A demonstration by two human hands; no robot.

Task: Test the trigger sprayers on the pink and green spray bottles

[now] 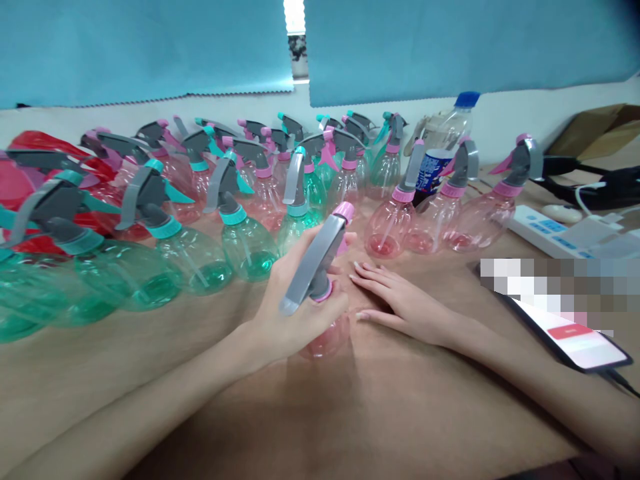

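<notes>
My left hand point(295, 300) is wrapped round the neck of a pink spray bottle point(327, 339) with a grey trigger head and a pink nozzle. The bottle stands upright on the brown table point(400, 407), and my fingers hide part of it. Just to its right, my right hand point(400, 303) lies palm down with fingers stretched out, holding nothing. A green spray bottle point(253, 247) stands beyond my left hand. Behind my right hand is a pink spray bottle point(390, 233) with its grey head turned upward.
Several green and pink spray bottles line the left and back. A drink bottle with a blue cap point(467, 100) stands behind. On the right lie a phone point(575, 327) with a cable, a white power strip point(543, 230) and a cardboard box point(595, 137). Red plastic point(65, 143) is at left.
</notes>
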